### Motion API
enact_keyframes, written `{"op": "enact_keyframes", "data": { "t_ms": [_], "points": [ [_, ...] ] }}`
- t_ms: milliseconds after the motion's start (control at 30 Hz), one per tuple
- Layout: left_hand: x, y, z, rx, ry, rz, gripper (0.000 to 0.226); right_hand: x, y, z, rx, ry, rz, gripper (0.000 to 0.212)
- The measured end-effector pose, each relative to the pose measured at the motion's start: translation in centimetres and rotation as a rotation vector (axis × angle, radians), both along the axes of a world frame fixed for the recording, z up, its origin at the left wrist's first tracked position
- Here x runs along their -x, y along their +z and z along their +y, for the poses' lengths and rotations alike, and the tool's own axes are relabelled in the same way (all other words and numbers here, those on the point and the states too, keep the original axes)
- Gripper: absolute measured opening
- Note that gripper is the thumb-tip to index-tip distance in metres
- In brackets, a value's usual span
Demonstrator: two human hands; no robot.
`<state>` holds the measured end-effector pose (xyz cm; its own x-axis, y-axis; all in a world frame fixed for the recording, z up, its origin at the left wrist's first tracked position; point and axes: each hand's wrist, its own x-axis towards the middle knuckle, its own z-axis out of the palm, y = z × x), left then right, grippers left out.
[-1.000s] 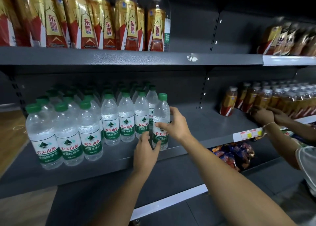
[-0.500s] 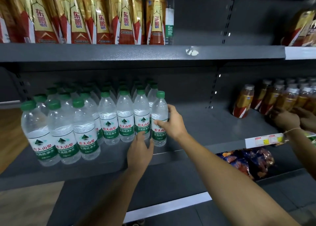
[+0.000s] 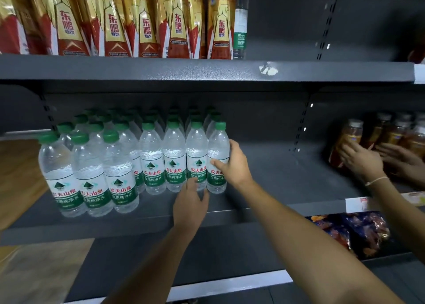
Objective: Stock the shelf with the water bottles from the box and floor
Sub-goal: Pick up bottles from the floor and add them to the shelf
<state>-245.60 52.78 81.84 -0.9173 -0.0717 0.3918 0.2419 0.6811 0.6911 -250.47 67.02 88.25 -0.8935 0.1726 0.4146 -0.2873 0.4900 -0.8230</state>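
The step in hand seems to be the placing of one bottle at the end of the front row: the water bottles (image 3: 88, 177) stand upright in close rows on the left part of the middle shelf (image 3: 287, 177), and the end bottle (image 3: 218, 146) stands at the right end of the row, touching its neighbour (image 3: 197, 152). The right hand (image 3: 232, 165) grips this end bottle around the label, thumb on the front and fingers curled around the far side. The left hand (image 3: 189, 203) is more open; its fingers lie rather straight against the low part of the neighbour, but they are blurred, so I cannot tell if they press or only touch. I judge that the next move calls for letting go without tipping the row, then fetching more bottles; the box and the floor are not in view.
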Motion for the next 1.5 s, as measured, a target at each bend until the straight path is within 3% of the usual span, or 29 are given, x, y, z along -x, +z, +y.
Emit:
{"op": "enact_keyframes", "data": {
  "t_ms": [167, 367, 533, 633, 800, 1133, 1333, 1500],
  "points": [
    [0.1, 0.4, 0.0, 0.012, 0.003, 0.015, 0.032, 0.7, -0.2, 0.0, 0.001, -0.023, -0.009, 0.069],
    [0.2, 0.9, -1.1, 0.016, -0.001, 0.026, 0.043, 1.2, -0.1, -0.5, 0.019, -0.041, -0.029, 0.07],
    [-0.3, 1.2, -2.1, 0.027, -0.028, 0.044, 0.04, 0.0, -0.7, -0.9, 0.097, -0.065, -0.169, 0.069],
    [-0.2, 1.5, -2.8, 0.06, -0.063, 0.042, 0.04, -1.4, -1.8, -1.4, 0.073, -0.152, -0.248, 0.079],
    [-0.7, 1.7, -3.5, 0.079, -0.166, 0.079, 0.037, -4.3, -3.5, -1.9, 0.078, -0.271, -0.261, 0.062],
    [-6.4, -0.9, -2.4, 0.117, -0.487, 0.13, 0.037, -15.6, -7.0, -2.2, 0.178, -0.502, -0.17, 0.034],
    [-12.2, -4.6, 1.2, 0.2, -0.714, 0.073, 0.037, -25.1, -10.5, -0.5, 0.091, -0.66, -0.324, 0.037],
    [-16.7, -8.0, 4.3, 0.442, -0.885, 0.038, 0.035, -32.5, -13.4, 1.4, -0.13, -0.748, -0.557, 0.034]
  ]
}}
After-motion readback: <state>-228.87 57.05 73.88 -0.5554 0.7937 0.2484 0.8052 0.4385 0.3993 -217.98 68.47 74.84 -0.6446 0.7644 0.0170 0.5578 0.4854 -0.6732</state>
